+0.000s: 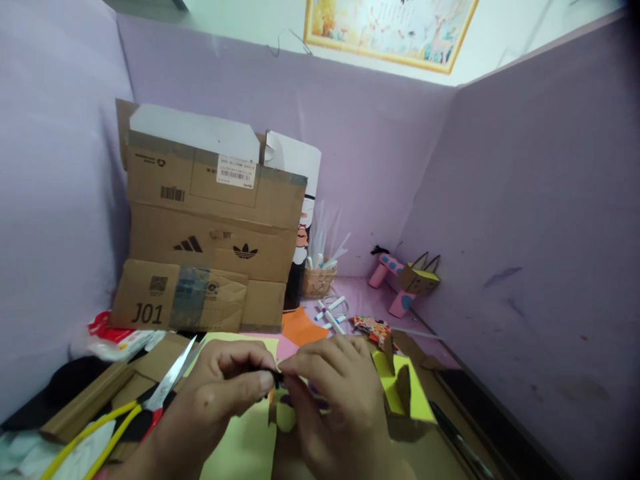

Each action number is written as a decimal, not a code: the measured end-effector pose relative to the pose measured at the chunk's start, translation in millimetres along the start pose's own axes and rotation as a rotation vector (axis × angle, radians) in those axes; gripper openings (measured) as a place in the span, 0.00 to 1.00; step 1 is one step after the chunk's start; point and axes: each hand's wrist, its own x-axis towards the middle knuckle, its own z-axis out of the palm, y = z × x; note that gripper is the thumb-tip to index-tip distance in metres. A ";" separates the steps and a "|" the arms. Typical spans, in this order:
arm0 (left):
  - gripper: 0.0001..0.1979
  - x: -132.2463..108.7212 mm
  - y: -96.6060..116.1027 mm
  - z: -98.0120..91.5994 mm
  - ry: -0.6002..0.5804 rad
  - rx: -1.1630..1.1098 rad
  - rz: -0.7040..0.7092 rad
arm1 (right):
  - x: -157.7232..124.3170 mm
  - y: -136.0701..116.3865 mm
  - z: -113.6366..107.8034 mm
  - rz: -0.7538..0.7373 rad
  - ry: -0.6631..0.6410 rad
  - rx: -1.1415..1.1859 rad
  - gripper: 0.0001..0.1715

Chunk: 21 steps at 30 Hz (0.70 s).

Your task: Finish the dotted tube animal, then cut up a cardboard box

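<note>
Thumb and forefinger of my left hand (215,393) pinch a small, dark, soft-looking black piece (277,377); its exact kind does not show. Close against it, my right hand (335,393) has its fingertips pinched at the other end of that piece. Below the hands lie a yellow-green sheet of paper (240,447) and a small greenish-yellow piece (286,417), partly covered by the right fingers. Yellow-handled scissors (161,395) rest to the left, blades apart. A cardboard box with a yellow top (403,393) and upright brown flaps stands right of my right hand.
A flattened cardboard carton (210,227) leans at the back wall. Beside it are a basket of clear sticks (319,280), several white markers (333,317), orange paper (304,327) and a pink cardboard animal (400,280). A black-handled tool (460,440) lies at the right.
</note>
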 end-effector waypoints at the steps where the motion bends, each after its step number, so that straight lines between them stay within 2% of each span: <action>1: 0.06 0.3 -0.9 0.4 0.001 -0.025 -0.025 | 0.1 0.2 0.0 -0.011 0.013 -0.004 0.07; 3: 0.07 0.4 -1.3 1.0 0.019 -0.028 -0.051 | -0.4 1.0 -0.2 0.022 0.023 0.010 0.08; 5: 0.07 -0.6 0.6 1.4 0.049 0.044 -0.016 | -1.6 2.4 -0.8 0.136 -0.023 0.085 0.07; 8: 0.06 -3.4 5.3 1.9 0.107 0.223 0.126 | -2.8 3.8 -2.4 0.393 -0.166 0.265 0.08; 10: 0.05 -4.9 7.3 2.5 0.128 0.297 0.216 | -2.6 3.3 -3.1 0.485 -0.205 0.324 0.07; 15: 0.06 -5.6 7.4 4.1 0.114 0.354 0.285 | -1.8 1.8 -1.9 0.361 -0.186 0.297 0.06; 21: 0.05 -5.7 7.3 4.2 0.140 0.340 0.254 | -0.8 -0.9 -1.7 0.163 -0.113 0.155 0.06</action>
